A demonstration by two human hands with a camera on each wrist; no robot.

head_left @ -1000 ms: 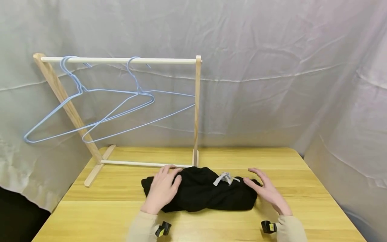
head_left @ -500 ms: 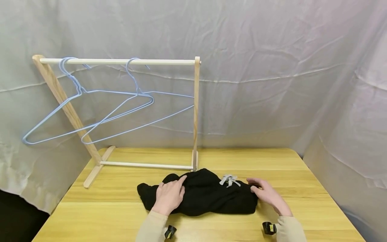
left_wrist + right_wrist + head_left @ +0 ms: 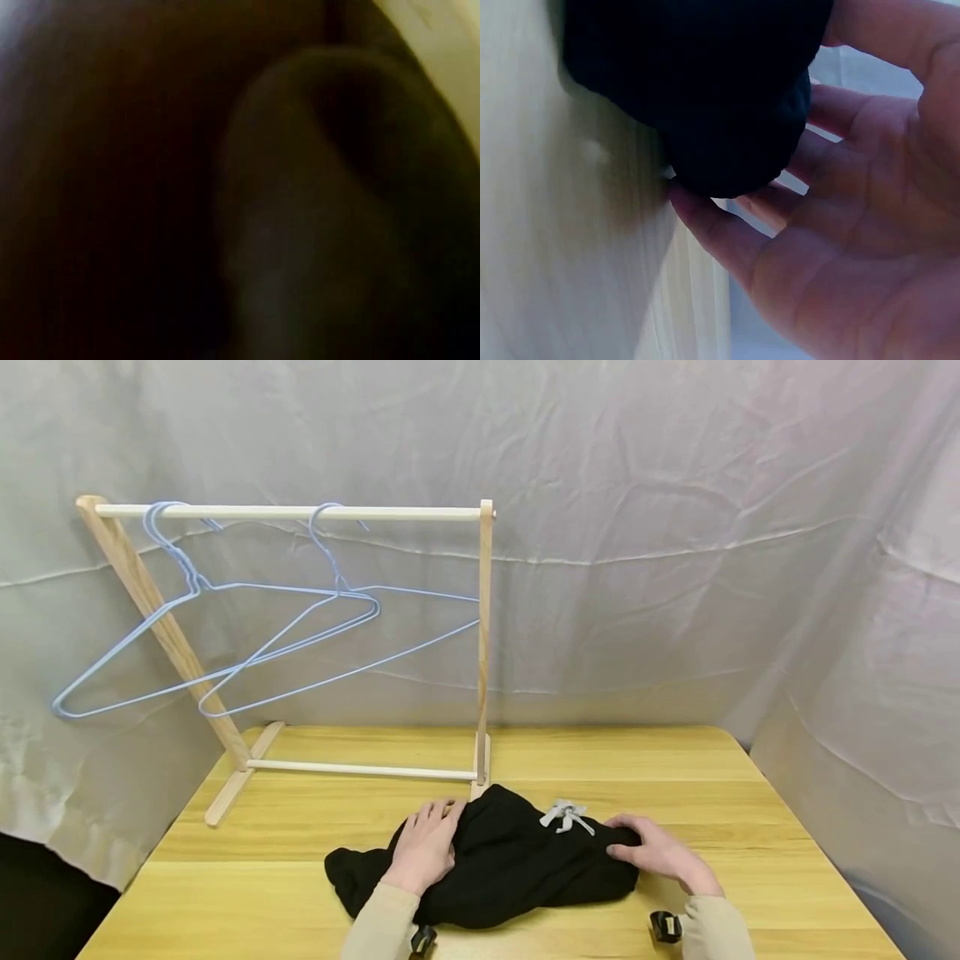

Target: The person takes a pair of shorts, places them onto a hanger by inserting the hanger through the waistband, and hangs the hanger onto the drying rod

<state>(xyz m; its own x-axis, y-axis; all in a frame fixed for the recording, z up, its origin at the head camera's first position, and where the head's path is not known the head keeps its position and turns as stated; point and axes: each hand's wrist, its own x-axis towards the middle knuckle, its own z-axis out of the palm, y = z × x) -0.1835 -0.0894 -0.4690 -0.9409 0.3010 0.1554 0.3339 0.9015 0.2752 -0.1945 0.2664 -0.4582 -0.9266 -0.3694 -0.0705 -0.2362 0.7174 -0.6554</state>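
Black cloth (image 3: 517, 868): one end is held in curled right hand (image 3: 662, 852), seemingly for steadying; left hand (image 3: 425, 850) is laid over, grip unclear.

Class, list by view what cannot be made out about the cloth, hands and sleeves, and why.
Head view: the full shape of the black cloth, hidden by its own folds and the left hand.
Left wrist view: whether that hand grips, lost in darkness and blur.
Right wrist view: the rest of the cloth, cut off by the top edge.
Head view: the rest of both sleeves, cut off by the bottom edge.
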